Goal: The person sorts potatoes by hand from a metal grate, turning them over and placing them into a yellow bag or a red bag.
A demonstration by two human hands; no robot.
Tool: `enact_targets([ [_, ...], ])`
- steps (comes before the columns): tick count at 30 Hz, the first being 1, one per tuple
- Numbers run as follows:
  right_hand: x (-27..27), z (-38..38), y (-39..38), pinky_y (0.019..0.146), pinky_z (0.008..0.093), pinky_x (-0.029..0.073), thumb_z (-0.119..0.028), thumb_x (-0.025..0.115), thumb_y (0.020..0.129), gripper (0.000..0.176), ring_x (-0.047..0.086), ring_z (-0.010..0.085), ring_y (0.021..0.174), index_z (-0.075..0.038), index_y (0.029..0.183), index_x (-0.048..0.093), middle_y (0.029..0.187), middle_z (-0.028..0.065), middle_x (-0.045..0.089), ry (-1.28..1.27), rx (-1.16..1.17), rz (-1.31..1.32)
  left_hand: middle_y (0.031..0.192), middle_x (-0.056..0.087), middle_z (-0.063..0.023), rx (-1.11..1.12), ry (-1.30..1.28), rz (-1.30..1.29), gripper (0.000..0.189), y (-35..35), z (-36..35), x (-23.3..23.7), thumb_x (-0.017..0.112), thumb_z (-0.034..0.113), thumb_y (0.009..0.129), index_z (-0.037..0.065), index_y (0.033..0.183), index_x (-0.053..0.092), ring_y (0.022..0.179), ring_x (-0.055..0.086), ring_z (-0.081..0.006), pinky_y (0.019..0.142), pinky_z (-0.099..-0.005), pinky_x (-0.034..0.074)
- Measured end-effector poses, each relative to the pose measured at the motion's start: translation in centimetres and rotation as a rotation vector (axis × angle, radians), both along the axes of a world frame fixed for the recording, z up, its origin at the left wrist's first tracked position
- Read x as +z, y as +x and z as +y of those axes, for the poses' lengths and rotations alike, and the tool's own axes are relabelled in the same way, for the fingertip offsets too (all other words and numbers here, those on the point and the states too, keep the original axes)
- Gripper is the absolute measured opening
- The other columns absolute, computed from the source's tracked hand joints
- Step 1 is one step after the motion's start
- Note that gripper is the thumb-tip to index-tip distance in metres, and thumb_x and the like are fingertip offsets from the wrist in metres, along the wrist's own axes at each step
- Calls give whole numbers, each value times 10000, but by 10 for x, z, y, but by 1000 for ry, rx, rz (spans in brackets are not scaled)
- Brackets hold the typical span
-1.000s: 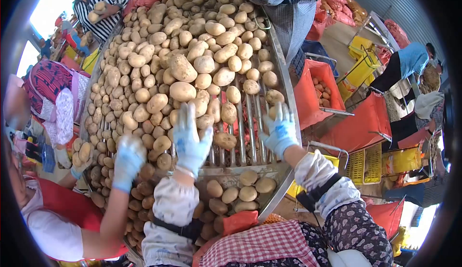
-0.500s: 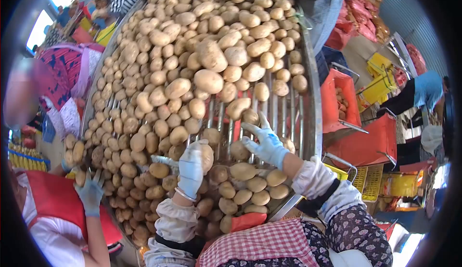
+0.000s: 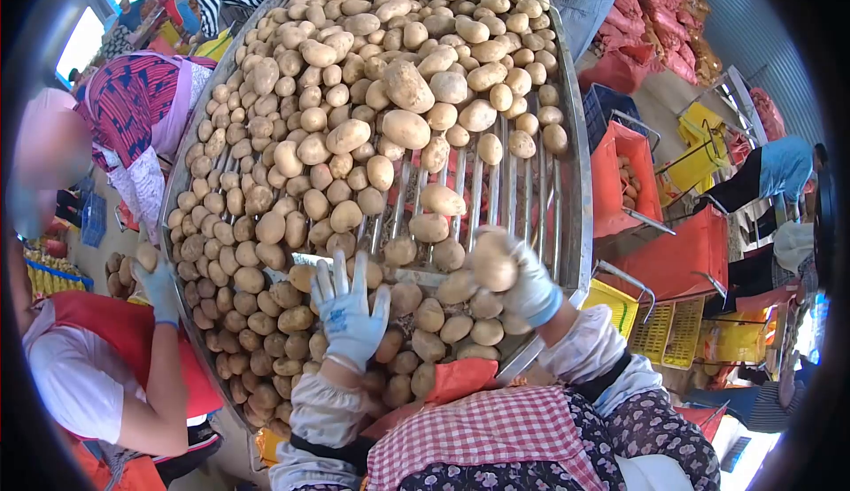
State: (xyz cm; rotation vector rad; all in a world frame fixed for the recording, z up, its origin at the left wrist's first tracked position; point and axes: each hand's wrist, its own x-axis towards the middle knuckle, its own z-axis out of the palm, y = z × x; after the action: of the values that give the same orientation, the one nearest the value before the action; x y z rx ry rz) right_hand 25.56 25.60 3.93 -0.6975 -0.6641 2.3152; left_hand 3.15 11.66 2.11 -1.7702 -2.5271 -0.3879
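Many tan potatoes of mixed sizes cover a sloping metal roller table. My left hand, in a pale blue-white glove, is open with fingers spread, just over the potatoes at the near end. My right hand, gloved alike and smeared by motion, grips a potato at the near right of the rollers. Below my hands, smaller potatoes are gathered behind a metal crossbar, beside a red cloth or bag piece.
At left, a co-worker's gloved hand holds a potato beside the table's metal side. Right of the table stand red crates and yellow crates. Red mesh sacks are stacked at the far right. Other people stand around.
My left hand has let go of a potato and spread its fingers. My right hand has closed on a potato and moved right and nearer. The co-worker's hand has risen with a potato.
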Motion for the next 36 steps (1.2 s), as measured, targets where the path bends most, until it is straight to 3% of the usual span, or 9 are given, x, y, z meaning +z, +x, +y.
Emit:
enact_targets([
  [4,-12,19,114,618,385,578,-592,553,842,650,659,270,783,-57,1207,495,975,168,628,130,-190,-93,1471,279,-261,-107,-103,-113,609,-10,-72,-16,573,331,846,91,1388,433,1341,257,-455,1113,-548,162],
  [7,-23,22,215,585,390,579,-435,529,899,453,662,289,800,-87,1188,509,1013,189,633,204,-301,-225,1470,253,-289,-117,-82,-256,616,-6,-88,-20,578,363,843,87,1377,446,1348,243,-461,1110,-560,155],
  [10,-83,27,308,855,359,515,-137,548,883,280,651,262,921,-37,1139,604,1110,150,641,714,-234,-1441,1466,240,-308,-149,-42,-238,667,7,-80,-25,593,406,825,76,1382,434,1346,231,-483,1114,-569,140],
  [13,-36,5,223,917,354,471,-95,579,845,258,625,271,1013,-34,1087,645,1102,132,649,1206,-447,-1421,1483,255,-263,-133,-75,-7,698,19,-53,-26,600,432,817,82,1393,419,1378,213,-428,1120,-543,152],
  [21,-21,-28,-5,922,432,463,-270,647,790,513,575,354,1066,-111,1260,515,1274,167,522,1784,456,-1285,1419,408,-183,-156,156,-173,573,-6,-15,-31,564,301,860,31,1352,449,1326,333,-388,1103,-505,235],
  [26,-4,-16,-21,881,406,477,-329,607,841,490,600,309,1033,-101,1263,510,1224,153,556,1488,735,-1341,1400,417,-214,99,280,-114,553,-25,-85,-19,540,251,882,31,1374,416,1324,323,-416,1099,-496,245],
  [29,-27,-22,-5,935,454,466,-252,587,853,501,590,318,1074,-4,1276,481,1141,163,608,264,284,-141,1476,317,-198,105,-130,12,656,-5,-117,-23,544,294,866,27,1428,336,1370,240,-420,1126,-516,174],
  [32,-27,-31,-3,976,484,446,-159,570,824,484,563,369,1115,22,1263,480,1180,185,588,-275,253,387,1516,236,-197,87,-148,67,765,1,-121,-43,531,410,852,21,1456,267,1406,175,-396,1130,-539,124],
  [36,-9,-43,-8,972,451,445,-194,626,747,800,572,341,1087,-71,1455,277,1235,159,548,-159,268,288,1520,219,-200,135,-65,-14,794,-10,-73,-39,539,413,849,-6,1456,245,1411,169,-383,1135,-520,128],
])
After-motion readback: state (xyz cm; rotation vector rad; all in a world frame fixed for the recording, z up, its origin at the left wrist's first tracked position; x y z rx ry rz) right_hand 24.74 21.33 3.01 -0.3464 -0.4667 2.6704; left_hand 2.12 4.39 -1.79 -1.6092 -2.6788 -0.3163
